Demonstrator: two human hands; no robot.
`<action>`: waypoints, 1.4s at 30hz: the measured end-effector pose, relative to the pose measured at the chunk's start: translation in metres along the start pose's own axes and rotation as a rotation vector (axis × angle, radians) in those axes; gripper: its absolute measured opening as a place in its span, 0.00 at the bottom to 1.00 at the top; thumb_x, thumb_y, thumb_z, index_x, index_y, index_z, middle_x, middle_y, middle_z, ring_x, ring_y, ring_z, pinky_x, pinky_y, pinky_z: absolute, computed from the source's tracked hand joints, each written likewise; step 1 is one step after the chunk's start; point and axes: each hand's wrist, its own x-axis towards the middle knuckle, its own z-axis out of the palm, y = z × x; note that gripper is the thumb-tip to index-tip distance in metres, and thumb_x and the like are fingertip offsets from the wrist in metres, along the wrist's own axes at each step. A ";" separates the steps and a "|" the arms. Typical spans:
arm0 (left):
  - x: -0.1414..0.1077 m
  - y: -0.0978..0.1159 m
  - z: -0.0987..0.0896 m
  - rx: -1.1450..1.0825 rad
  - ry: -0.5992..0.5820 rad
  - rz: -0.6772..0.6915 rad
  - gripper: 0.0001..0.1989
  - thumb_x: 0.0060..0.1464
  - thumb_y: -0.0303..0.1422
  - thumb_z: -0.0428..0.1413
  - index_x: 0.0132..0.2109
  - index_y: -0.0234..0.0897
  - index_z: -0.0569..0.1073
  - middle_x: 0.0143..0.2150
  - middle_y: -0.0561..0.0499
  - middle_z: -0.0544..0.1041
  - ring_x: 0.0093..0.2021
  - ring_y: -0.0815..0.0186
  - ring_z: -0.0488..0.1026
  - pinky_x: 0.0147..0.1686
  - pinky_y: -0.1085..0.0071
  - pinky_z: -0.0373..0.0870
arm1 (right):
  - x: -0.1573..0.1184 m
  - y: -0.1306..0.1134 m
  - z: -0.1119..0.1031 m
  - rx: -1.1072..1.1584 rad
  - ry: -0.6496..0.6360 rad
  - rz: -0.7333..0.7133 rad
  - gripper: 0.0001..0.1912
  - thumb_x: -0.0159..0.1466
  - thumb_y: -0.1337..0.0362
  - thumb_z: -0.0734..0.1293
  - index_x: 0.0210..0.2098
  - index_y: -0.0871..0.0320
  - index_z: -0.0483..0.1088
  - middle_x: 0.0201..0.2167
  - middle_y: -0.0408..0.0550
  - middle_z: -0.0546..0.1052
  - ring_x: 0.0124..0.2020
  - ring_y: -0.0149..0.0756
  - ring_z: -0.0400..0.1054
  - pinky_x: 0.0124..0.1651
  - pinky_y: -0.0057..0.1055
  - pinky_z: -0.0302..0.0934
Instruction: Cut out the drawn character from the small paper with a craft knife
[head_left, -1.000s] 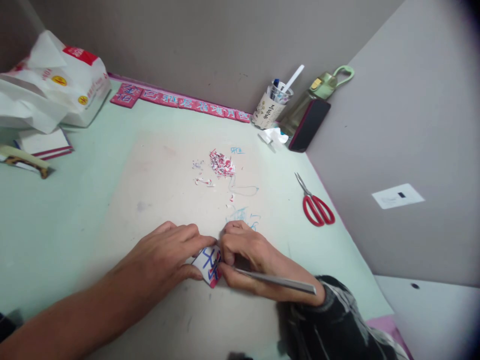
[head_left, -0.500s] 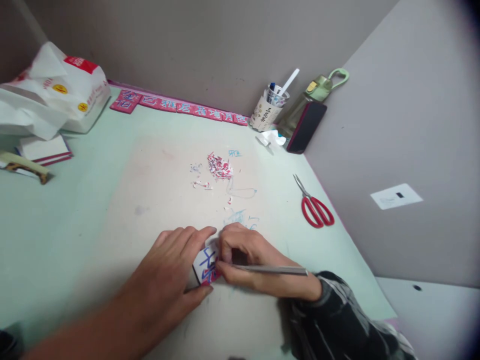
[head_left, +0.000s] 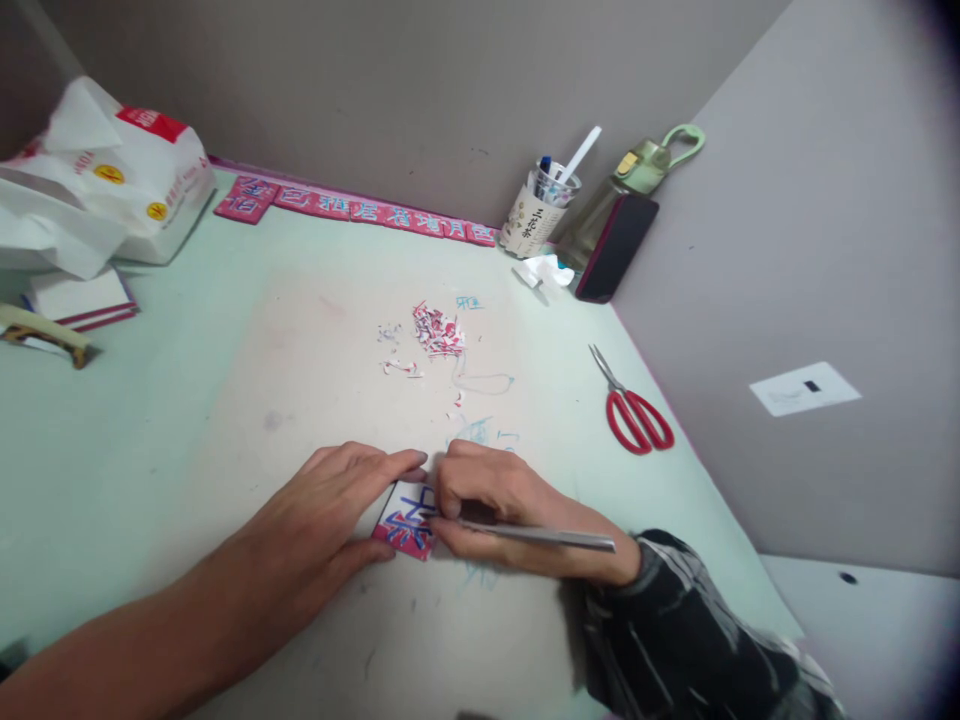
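Observation:
A small square block (head_left: 409, 515) lies on the mat, its white and pink face marked with blue character strokes. My left hand (head_left: 341, 500) grips it from the left, thumb at its lower edge and fingers at its top edge. In my right hand (head_left: 487, 505) is a slim silver metal tool (head_left: 551, 537), held like a pen; its tip is hidden by the fingers at the block's right side. Beyond the hands lies a small pile of red and white shavings (head_left: 439, 330).
Red-handled scissors (head_left: 637, 420) lie at the right. Along the back edge stand a pen cup (head_left: 534, 220), a green bottle (head_left: 592, 215), a phone (head_left: 619, 248) and a row of carved pink tiles (head_left: 375, 213). A tissue pack (head_left: 161, 185) and a yellowish cutter (head_left: 41, 330) are at the left.
The block has turned slightly and shows more of its pink lower part. My left hand has shifted a little left along with it, its thumb now at the lower left corner.

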 end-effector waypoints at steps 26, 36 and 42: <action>0.001 0.001 0.004 -0.060 0.044 -0.056 0.20 0.65 0.33 0.56 0.62 0.48 0.67 0.58 0.51 0.76 0.58 0.56 0.71 0.58 0.61 0.68 | -0.012 -0.006 0.019 0.002 0.213 0.088 0.14 0.64 0.72 0.66 0.28 0.54 0.57 0.29 0.41 0.68 0.33 0.34 0.60 0.39 0.32 0.56; 0.001 0.008 0.010 0.057 0.101 -0.024 0.21 0.58 0.35 0.63 0.57 0.43 0.68 0.50 0.49 0.77 0.50 0.54 0.73 0.50 0.58 0.69 | -0.015 -0.010 0.042 0.138 0.435 0.237 0.12 0.65 0.67 0.66 0.27 0.54 0.59 0.28 0.42 0.70 0.31 0.34 0.61 0.39 0.33 0.56; 0.004 0.016 0.014 0.147 0.111 -0.067 0.26 0.55 0.43 0.66 0.57 0.41 0.71 0.44 0.49 0.75 0.45 0.54 0.70 0.46 0.58 0.68 | -0.012 -0.012 0.042 0.141 0.462 0.273 0.15 0.64 0.65 0.66 0.25 0.54 0.58 0.25 0.41 0.69 0.29 0.33 0.60 0.36 0.32 0.55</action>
